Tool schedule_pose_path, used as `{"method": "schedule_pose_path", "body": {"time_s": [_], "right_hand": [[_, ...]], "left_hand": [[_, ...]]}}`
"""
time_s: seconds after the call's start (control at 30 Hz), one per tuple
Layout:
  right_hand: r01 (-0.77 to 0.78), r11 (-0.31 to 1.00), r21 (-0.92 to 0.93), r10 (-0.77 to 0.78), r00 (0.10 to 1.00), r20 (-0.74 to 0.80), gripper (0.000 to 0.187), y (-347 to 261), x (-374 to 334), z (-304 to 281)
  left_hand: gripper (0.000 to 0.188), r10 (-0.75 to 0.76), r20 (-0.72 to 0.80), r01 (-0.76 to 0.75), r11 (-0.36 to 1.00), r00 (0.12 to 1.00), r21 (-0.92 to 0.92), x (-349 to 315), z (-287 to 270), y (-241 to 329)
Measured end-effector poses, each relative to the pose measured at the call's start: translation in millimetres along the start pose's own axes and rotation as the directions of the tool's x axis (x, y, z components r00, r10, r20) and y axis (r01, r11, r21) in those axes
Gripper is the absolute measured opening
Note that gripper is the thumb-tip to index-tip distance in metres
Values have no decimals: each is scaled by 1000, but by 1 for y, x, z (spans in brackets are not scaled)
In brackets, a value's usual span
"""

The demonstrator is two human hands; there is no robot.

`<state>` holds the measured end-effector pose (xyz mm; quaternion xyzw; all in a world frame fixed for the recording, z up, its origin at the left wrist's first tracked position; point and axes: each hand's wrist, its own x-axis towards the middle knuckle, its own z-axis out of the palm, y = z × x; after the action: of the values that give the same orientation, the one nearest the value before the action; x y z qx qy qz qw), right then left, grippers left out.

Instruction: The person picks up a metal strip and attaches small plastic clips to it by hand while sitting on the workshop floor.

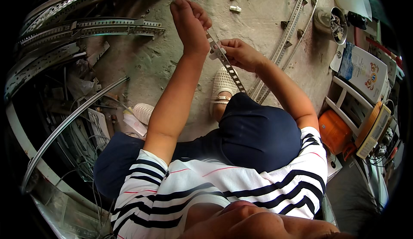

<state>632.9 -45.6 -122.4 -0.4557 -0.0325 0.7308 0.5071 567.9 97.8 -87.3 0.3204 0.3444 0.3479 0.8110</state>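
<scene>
Both hands grip a perforated metal strip (223, 60), left hand (189, 24) higher, right hand (238, 54) lower, bare concrete floor (142, 62) beneath

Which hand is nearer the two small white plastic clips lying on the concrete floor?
Left. The left hand grips the perforated metal strip just beside the white plastic clips; the right hand holds it lower, farther away.

The person is wearing a short-sleeved white shirt (223, 183) with black stripes and thin red lines, dark navy trousers (258, 131), and white woven mesh shoes (223, 84) with a tan strap. Both forearms are showing bare.
</scene>
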Motion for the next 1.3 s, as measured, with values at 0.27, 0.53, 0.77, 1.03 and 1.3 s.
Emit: {"method": "schedule_pose_path", "body": {"time_s": [0.27, 0.53, 0.77, 1.03, 1.3], "right_hand": [[14, 1000, 2, -14, 991, 130, 15, -7, 4, -3], [9, 1000, 6, -9, 988, 157, 17, -8, 9, -1], [-182, 983, 18, 175, 964, 202, 8, -10, 15, -11], [-216, 976, 31, 203, 951, 233, 7, -21, 13, -6], [-219, 975, 24, 212, 964, 159, 10, -4, 24, -29]], "left_hand": [[24, 8, 26, -7, 999, 1000, -45, -1, 1, 4], [26, 20, 23, -19, 999, 1000, -35, 1, -1, 4], [29, 19, 68, -20, 1000, 997, 16, -7, 0, 5], [27, 38, 50, -37, 999, 998, -22, -1, -2, 6], [25, -15, 53, 19, 997, 998, -78, -1, -3, 9]]}}
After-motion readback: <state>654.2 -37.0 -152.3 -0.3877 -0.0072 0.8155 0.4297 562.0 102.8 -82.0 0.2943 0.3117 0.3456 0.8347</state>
